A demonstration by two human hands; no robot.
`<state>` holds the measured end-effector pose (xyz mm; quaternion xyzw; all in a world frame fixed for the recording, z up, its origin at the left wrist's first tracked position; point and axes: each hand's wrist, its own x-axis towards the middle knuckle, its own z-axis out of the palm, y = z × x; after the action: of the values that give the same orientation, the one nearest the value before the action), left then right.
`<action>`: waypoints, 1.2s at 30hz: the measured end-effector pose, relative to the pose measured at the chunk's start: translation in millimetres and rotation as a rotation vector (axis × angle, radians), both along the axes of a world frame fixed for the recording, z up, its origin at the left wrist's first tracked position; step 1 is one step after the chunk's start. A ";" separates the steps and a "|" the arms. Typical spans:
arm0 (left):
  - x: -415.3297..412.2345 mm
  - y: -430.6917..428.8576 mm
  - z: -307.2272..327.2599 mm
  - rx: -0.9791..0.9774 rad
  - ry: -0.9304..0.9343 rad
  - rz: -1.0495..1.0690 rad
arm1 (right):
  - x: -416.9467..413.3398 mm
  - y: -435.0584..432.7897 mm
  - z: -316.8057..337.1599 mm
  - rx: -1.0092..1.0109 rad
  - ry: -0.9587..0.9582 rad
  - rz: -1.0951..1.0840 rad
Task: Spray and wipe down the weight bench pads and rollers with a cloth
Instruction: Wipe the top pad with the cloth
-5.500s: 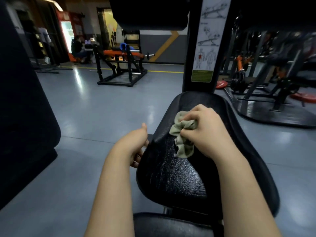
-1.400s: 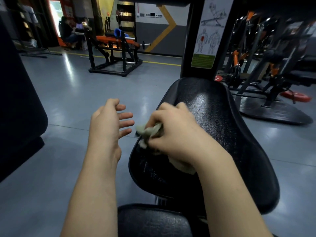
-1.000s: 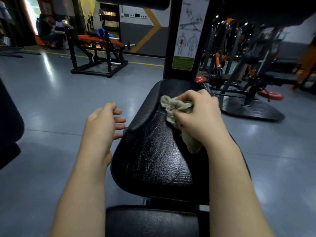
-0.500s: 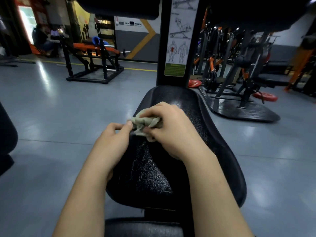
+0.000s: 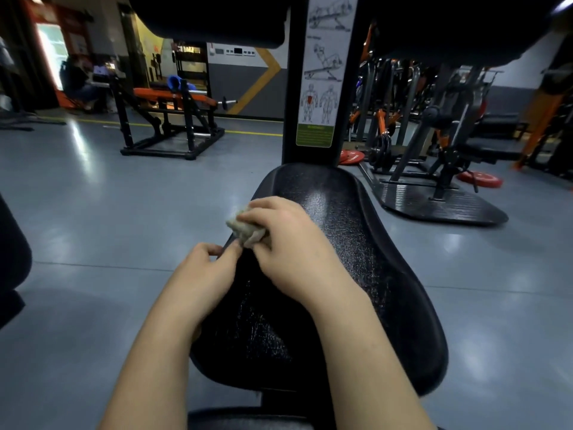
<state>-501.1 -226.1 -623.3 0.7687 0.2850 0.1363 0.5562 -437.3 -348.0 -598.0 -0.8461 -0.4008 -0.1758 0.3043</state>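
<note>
The black textured seat pad [image 5: 356,243] of the bench fills the middle, tilted away toward a black upright post [image 5: 290,119]. My right hand [image 5: 288,243] rests on the pad's left part and grips a bunched pale green cloth [image 5: 245,229]. My left hand [image 5: 204,271] lies at the pad's left edge, fingers curled, with its fingertips pinching the cloth's lower corner. A second black pad [image 5: 248,418] shows at the bottom edge. No spray bottle is in view.
A dark pad [image 5: 217,20] hangs overhead at the top. Grey floor lies on both sides. An orange and black bench rack [image 5: 170,119] stands far left, with machines and red weight plates [image 5: 479,180] at right. A black padded shape [image 5: 12,259] is at the left edge.
My right hand swept the cloth from the pad's left edge to its middle and back to the left. My left hand, open beside the pad before, has come in to the cloth.
</note>
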 end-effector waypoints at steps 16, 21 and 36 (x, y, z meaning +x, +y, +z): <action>2.4 6.9 -2.4 0.108 0.046 -0.033 | -0.4 -4.7 0.2 -0.047 -0.007 -0.032; -0.7 8.9 -2.1 0.072 0.057 -0.084 | 6.2 -4.3 -1.9 0.137 0.018 -0.161; 0.6 8.8 -11.5 0.121 0.120 -0.156 | 11.2 15.3 -5.4 0.188 0.040 -0.242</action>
<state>-500.5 -217.3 -634.8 0.8273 0.2486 0.0634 0.4998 -426.1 -332.7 -603.3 -0.8594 -0.2714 -0.2311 0.3665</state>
